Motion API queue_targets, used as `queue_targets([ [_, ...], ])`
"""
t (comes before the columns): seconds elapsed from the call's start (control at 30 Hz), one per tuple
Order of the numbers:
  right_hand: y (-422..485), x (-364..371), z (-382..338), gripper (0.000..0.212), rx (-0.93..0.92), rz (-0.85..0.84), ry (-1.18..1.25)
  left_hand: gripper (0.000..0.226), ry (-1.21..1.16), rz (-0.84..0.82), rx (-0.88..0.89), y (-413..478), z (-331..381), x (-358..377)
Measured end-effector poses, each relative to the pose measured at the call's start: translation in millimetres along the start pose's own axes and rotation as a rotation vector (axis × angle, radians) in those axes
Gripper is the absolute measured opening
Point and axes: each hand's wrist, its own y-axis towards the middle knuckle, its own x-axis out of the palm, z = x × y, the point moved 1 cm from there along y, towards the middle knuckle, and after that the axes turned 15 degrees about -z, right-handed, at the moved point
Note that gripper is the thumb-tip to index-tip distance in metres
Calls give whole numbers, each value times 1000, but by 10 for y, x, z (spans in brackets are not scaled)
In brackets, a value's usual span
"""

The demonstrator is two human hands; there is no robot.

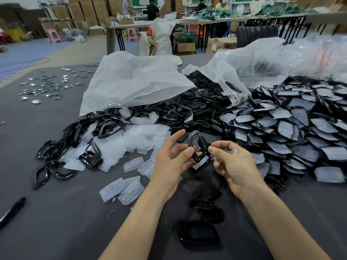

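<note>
Above the grey table [56,212], my left hand [169,164] pinches a black plastic frame [196,145] between thumb and fingers, its index finger stretched out. From the right, my right hand [231,162] pinches the same frame's right side with thumb and fingertips; a translucent piece seems to sit behind its fingers. The frame stands nearly upright between both hands.
Loose black frames [90,156] and translucent button pads [122,190] lie at left. A heap of assembled black shells [293,132] fills the right. Plastic bags [135,79] stand behind. Black parts [199,235] lie near me, a pen [11,212] at far left. People work at far tables.
</note>
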Motion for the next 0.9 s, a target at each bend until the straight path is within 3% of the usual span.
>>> queue_targets([
  [0.33,34,-26,16,17,58,-131,179,58,105,-78,15,-27,8,15],
  [0.63,43,-70,-49,24,64,-151,341,39,172,-63,-16,-36,-12,62],
  [0.77,19,-37,-90,13,-24,-144,384,43,60,-48,-46,-29,23,49],
  [0.9,-7,14,-68,10,-119,-112,295,38,-316,-28,-68,-2,75,22],
])
